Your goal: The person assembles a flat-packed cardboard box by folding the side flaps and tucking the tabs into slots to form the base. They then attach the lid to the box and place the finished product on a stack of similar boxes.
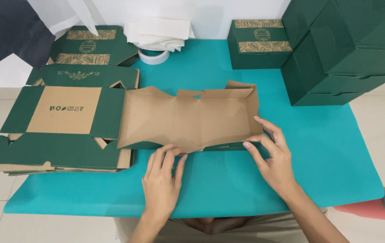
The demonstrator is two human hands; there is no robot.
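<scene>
A flat cardboard box blank [188, 118], brown inside and green outside, lies on the teal table [228, 180] with its flaps partly raised. My left hand [161, 182] presses its fingertips on the near edge of the blank at the middle. My right hand [273, 155] pinches the near right corner flap between thumb and fingers. The blank's left end rests against a stack of flat green blanks [64, 128].
Folded dark green boxes [341, 49] are piled at the back right, with one patterned box [257, 44] beside them. A roll of tape [153, 56] and white sheets [158, 32] sit at the back. Another flat printed blank [86, 47] lies at the back left.
</scene>
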